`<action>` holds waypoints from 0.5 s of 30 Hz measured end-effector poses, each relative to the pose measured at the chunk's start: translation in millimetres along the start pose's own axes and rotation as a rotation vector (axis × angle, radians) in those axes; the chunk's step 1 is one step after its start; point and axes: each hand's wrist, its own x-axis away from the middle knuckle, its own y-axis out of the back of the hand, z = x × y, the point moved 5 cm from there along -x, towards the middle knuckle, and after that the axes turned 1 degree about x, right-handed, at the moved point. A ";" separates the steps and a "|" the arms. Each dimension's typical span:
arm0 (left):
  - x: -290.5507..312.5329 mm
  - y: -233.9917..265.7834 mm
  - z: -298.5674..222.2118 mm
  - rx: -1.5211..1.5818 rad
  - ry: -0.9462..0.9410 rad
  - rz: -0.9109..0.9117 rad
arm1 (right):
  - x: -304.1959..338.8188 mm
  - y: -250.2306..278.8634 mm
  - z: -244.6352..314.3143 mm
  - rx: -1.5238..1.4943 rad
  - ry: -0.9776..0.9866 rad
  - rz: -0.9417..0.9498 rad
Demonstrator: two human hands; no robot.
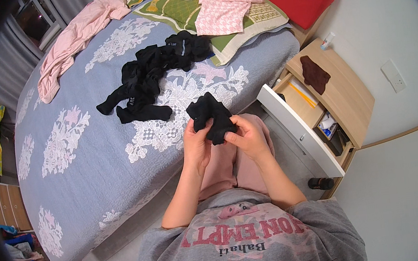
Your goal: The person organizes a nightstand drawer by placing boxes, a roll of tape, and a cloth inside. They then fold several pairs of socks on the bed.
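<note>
Above my lap, both hands grip black socks [211, 110], bunched together; whether it is one sock or a pair I cannot tell. My left hand [196, 141] pinches the left side with its thumb on top. On the right, my right hand [247, 135] holds the lower edge between thumb and fingers. Just beyond, on the bed, a loose pile of black socks [144, 78] stretches from near my hands up toward the pillow. One sock [145, 113] lies at the pile's near end, its foot pointing right.
The bed [87, 196] has a blue-grey quilted cover with white flowers. Pink clothing [80, 37] lies at its far left, and a pink checked cloth [228, 7] on a green pillow [169, 3]. At right, a nightstand [355, 98] has its drawer [299, 130] pulled out.
</note>
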 end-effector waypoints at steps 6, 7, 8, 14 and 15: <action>1.5 1.0 -4.5 -0.285 -0.219 0.007 | -8.1 -1.8 7.7 0.042 0.062 -0.177; 4.2 -0.9 -5.5 -0.322 -0.243 0.024 | -8.1 0.6 5.7 0.055 0.017 -0.209; 6.8 -3.1 -6.5 -0.359 -0.267 0.041 | -8.1 3.3 3.8 0.067 -0.029 -0.242; 17.7 -21.0 -5.6 -0.440 -0.294 0.152 | -4.6 11.9 4.6 0.161 -0.162 -0.431; 17.0 -20.4 -2.8 -0.463 -0.274 0.168 | -4.3 14.0 3.2 0.195 -0.148 -0.478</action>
